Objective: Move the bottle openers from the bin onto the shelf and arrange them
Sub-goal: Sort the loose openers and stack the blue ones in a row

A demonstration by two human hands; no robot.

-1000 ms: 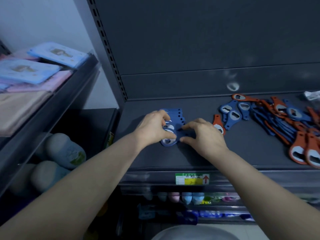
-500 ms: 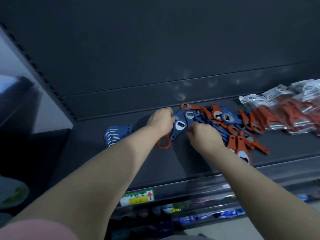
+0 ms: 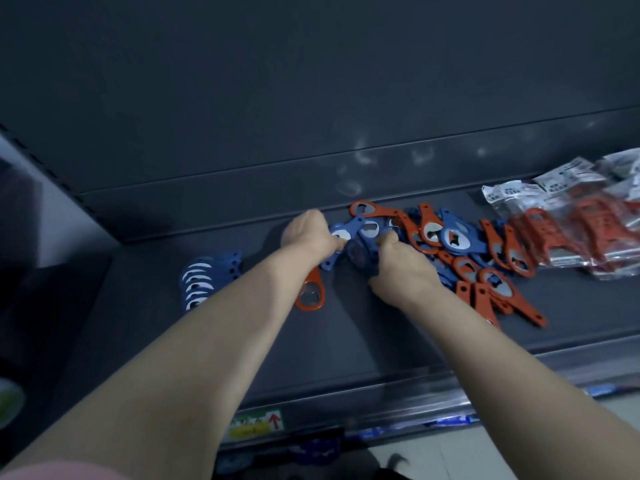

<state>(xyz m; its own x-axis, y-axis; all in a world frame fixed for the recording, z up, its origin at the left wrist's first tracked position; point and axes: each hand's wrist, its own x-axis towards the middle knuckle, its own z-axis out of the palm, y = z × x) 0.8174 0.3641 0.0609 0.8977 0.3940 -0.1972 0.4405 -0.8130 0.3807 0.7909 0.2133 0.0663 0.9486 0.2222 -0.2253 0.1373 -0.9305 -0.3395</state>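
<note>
Both bare forearms extended forward, converging. Left hand [image 3: 306, 233] and right hand [image 3: 398, 268] close together, fingers curled, gripping blue bottle openers [image 3: 358, 254].

Red arrow [image 3: 274, 421] on label [image 3: 250, 426], shelf [image 3: 346, 344] edge; txt unreadable

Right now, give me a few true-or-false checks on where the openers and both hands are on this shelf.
1. A row of blue openers lies left of both hands. True.
2. The loose pile holds only blue openers. False: orange and blue are mixed.
3. Bagged orange openers lie at the right of the shelf. True.
4. The right hand holds the single orange opener. False: that lies on the shelf; the grip is on a blue bundle.
5. The left hand is far from the pile. False: it pinches a blue opener at the pile's left edge.
</note>
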